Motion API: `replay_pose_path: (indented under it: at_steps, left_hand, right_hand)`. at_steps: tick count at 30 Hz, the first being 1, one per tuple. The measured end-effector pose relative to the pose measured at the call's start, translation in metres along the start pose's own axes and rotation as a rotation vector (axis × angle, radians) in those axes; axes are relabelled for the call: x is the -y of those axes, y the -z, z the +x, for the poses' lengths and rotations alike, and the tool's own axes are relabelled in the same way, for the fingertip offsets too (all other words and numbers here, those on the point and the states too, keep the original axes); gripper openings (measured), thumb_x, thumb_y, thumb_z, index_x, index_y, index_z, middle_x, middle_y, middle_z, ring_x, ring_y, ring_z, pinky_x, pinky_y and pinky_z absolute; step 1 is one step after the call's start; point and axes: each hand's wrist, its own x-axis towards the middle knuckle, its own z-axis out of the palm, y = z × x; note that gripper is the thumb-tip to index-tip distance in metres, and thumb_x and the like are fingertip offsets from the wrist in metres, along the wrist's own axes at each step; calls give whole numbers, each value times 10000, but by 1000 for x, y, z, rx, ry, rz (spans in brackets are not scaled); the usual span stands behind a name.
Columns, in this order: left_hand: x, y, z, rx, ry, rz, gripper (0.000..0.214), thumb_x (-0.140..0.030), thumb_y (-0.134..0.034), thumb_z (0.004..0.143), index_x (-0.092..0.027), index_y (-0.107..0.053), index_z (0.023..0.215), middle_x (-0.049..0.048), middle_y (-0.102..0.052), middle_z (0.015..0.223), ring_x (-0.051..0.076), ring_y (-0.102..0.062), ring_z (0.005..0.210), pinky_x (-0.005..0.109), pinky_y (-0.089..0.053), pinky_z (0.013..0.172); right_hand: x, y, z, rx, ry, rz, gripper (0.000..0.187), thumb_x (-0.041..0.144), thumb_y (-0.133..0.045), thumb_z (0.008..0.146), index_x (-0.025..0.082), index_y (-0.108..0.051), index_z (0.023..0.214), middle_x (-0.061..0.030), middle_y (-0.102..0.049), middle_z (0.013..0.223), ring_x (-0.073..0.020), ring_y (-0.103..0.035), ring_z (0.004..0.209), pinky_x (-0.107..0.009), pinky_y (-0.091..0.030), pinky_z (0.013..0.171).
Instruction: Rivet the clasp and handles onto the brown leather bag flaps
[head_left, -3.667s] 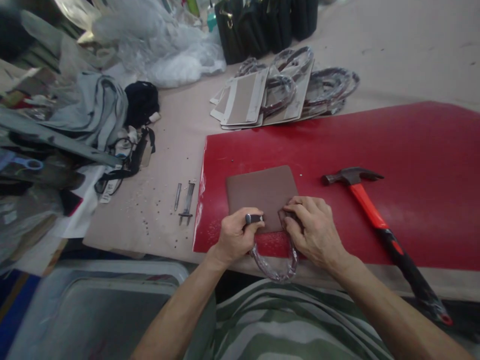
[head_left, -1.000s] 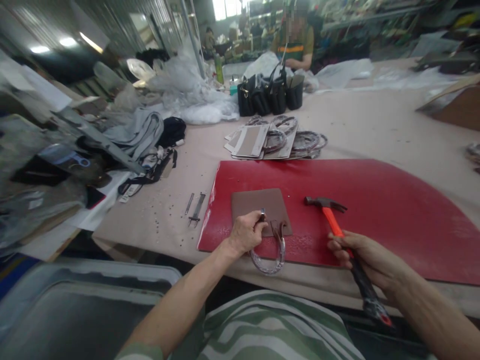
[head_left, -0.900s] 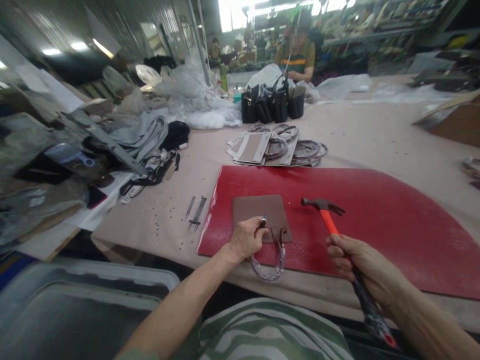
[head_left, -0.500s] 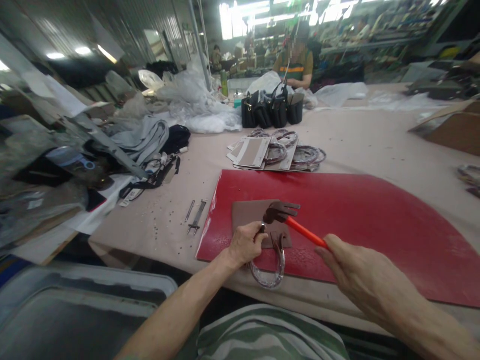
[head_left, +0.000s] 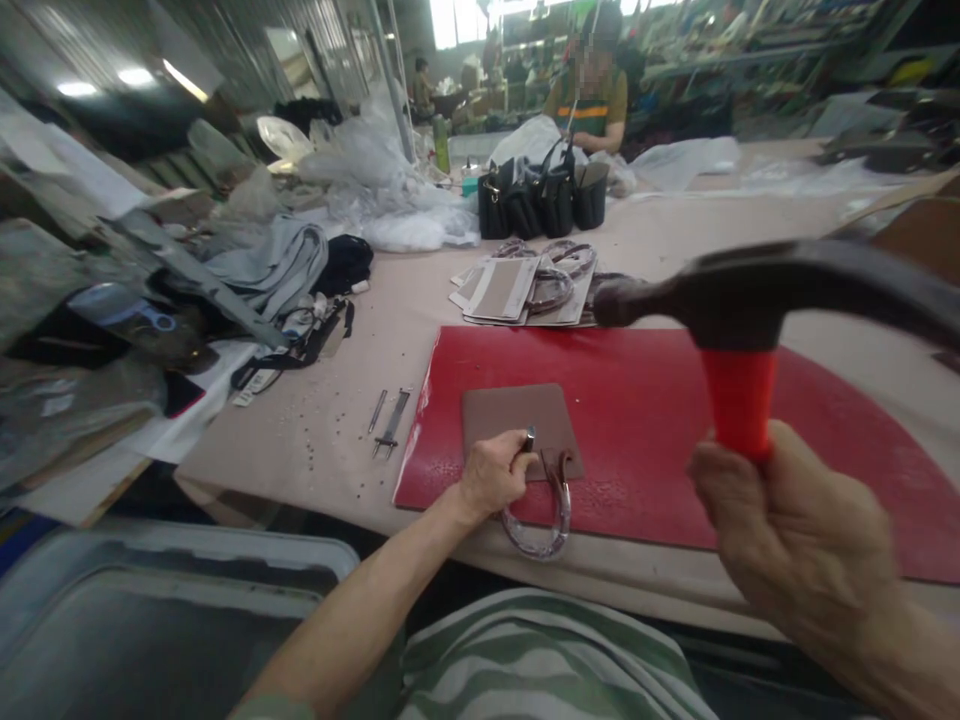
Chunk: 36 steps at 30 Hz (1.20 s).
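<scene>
My right hand (head_left: 802, 540) is closed around the red handle of a claw hammer (head_left: 739, 300), raised high and close to the camera. With closed fingers, my left hand (head_left: 495, 472) holds a short metal punch (head_left: 531, 438) upright over a brown leather panel (head_left: 517, 415). A handle loop wrapped in clear plastic (head_left: 536, 548) joins the panel's near edge and hangs past the board's front edge. The panel lies on a red board (head_left: 637, 430). The punch's lower tip is hidden by my left hand.
Left of the board lie a thin metal rod (head_left: 377, 411) and a pronged metal tool (head_left: 392, 425), with small bits scattered around. Behind the board is a stack of panels with wrapped handles (head_left: 502, 290). Farther back stand black bags (head_left: 540, 200), and a person (head_left: 592, 100) sits beyond them.
My right hand has lifted the hammer from the punch's top up toward the camera and to the right. My left hand and the punch stay in place on the panel.
</scene>
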Motion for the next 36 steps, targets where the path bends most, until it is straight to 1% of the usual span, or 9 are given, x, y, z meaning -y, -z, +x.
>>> replay_pose_path:
  at_steps: [3,5,11,15,18,21,26,29,36]
  left_hand:
    - [-1,1,0,25,49,-7,96,-124,-608,872,-190,-646,930,55,-735,851,195,-721,784,283,-568,729]
    - [-2,1,0,29,64,-5,89,-126,-607,874,-193,-642,922,50,-733,846,192,-717,778,281,-565,726]
    - [-3,3,1,36,28,-1,90,-150,-601,897,-178,-645,971,81,-746,918,225,-726,837,329,-582,781]
    - [-3,10,2,77,32,-31,130,-185,-621,919,-190,-650,1045,76,-756,987,217,-735,909,325,-588,841]
    - [-1,11,1,74,23,-54,156,-189,-607,932,-185,-654,1081,96,-757,1041,226,-733,977,342,-586,884]
    - [0,6,1,63,63,-94,100,-199,-602,926,-188,-672,997,86,-760,982,211,-732,923,333,-588,863]
    - [6,11,10,-154,486,-477,212,-388,-628,912,-178,-637,941,35,-741,848,168,-736,764,305,-625,735]
    - [19,34,15,-264,643,-605,347,-473,-694,842,-159,-623,973,39,-741,862,169,-742,756,308,-639,707]
    - [67,105,0,-361,719,-307,363,-457,-682,810,-138,-660,982,28,-719,788,169,-713,683,277,-607,650]
  right_hand:
    - [-7,-7,-5,216,67,-63,365,501,-312,1013,276,-398,738,36,-448,450,-145,-369,334,-307,-151,450]
    - [-18,-11,-8,305,26,-86,356,513,-355,983,270,-416,731,27,-467,467,-151,-379,353,-309,-147,466]
    - [-78,-35,-22,416,-358,202,400,526,-343,959,263,-423,669,14,-491,506,-158,-457,442,-274,-337,459]
    - [-107,-60,-28,319,-370,-167,336,416,-355,946,218,-552,760,-82,-622,674,-224,-570,578,-320,-382,525]
    - [-92,-80,-23,173,-190,-303,395,395,-394,973,126,-641,1124,-214,-659,1141,-318,-630,931,-411,-469,715]
    - [-57,-109,-18,125,39,-158,447,398,-446,997,92,-603,1283,-221,-602,1326,-335,-570,1171,-482,-468,960]
    - [-25,-152,-26,271,106,-97,505,336,-575,926,136,-570,1389,-188,-510,1495,-386,-427,1372,-594,-336,1133]
    - [-27,-156,-30,285,94,-75,526,331,-570,921,143,-555,1412,-177,-493,1515,-380,-401,1396,-596,-308,1157]
    - [-29,-154,-27,286,85,-75,518,319,-557,929,134,-554,1413,-176,-489,1514,-380,-401,1398,-598,-308,1164]
